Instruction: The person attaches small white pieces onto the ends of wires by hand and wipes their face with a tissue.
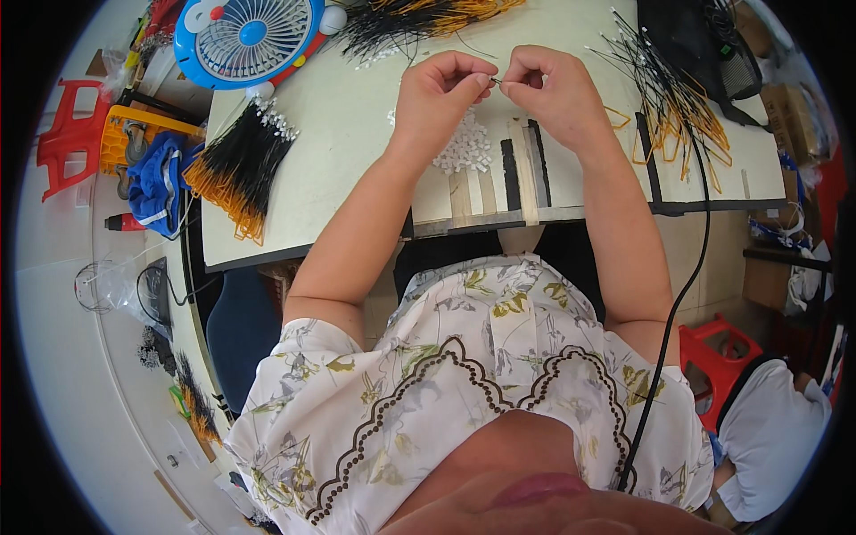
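Over the table, my left hand (439, 100) and my right hand (560, 96) meet almost fingertip to fingertip, both closed in a pinch. A short piece of thin black wire (497, 81) shows in the gap, coming from my right fingertips and reaching the left ones. What sits inside my left pinch is too small to make out. Just below the hands lies a loose heap of small white plastic connectors (465, 149), partly covered by my left wrist.
Bundles of black-and-orange wires lie at the left (239, 169), the back (392, 25) and the right (682, 125). A blue fan (252, 34) stands back left. Beige and black strips (510, 174) line the table's front edge. A black cable (704, 223) hangs down past my right arm.
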Action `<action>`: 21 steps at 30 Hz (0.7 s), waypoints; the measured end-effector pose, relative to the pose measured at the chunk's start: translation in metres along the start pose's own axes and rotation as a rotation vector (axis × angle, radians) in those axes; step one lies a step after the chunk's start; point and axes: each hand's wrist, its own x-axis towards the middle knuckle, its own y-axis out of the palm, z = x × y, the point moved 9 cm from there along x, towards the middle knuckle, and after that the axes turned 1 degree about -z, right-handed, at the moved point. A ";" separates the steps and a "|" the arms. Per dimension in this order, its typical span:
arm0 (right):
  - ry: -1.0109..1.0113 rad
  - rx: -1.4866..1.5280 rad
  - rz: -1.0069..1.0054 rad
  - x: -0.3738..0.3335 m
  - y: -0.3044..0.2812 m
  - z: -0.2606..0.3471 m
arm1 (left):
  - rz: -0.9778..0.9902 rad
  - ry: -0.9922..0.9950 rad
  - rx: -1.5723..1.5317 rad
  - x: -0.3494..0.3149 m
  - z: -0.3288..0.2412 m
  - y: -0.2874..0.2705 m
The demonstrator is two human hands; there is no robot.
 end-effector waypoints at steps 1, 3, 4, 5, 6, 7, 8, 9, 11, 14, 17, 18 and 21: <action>-0.012 0.001 -0.005 0.000 -0.001 0.001 | 0.001 0.000 0.001 0.000 0.000 0.000; 0.006 0.001 0.008 0.000 0.000 -0.001 | 0.003 0.032 0.147 -0.002 -0.002 0.000; 0.024 0.001 0.021 0.000 0.001 -0.002 | 0.004 0.031 0.147 -0.002 -0.002 0.000; 0.023 0.001 0.022 0.000 0.001 -0.002 | -0.003 0.049 0.127 -0.002 -0.004 -0.001; 0.016 0.055 0.042 0.000 0.003 -0.001 | -0.010 0.066 0.107 -0.001 -0.006 -0.003; 0.009 0.109 0.061 0.000 0.005 0.000 | -0.011 0.066 0.107 -0.001 -0.008 -0.003; 0.009 0.109 0.061 0.001 0.005 -0.002 | -0.025 0.050 0.023 0.000 -0.009 -0.005; 0.000 0.146 0.076 0.002 0.006 -0.005 | -0.039 0.033 -0.060 0.000 -0.009 -0.006; -0.008 0.183 0.092 0.002 0.007 -0.005 | -0.017 0.020 -0.067 0.001 -0.006 -0.008; -0.002 0.134 0.062 0.001 0.005 -0.005 | 0.026 0.007 -0.078 0.001 -0.001 -0.006; 0.047 0.016 -0.003 0.002 0.000 -0.009 | 0.034 0.002 -0.053 0.000 0.000 -0.003; -0.002 -0.025 -0.023 0.001 -0.002 -0.004 | 0.020 -0.004 -0.023 0.000 0.001 -0.004; -0.119 -0.147 -0.062 0.001 -0.003 0.005 | 0.024 -0.002 -0.008 0.001 0.002 -0.005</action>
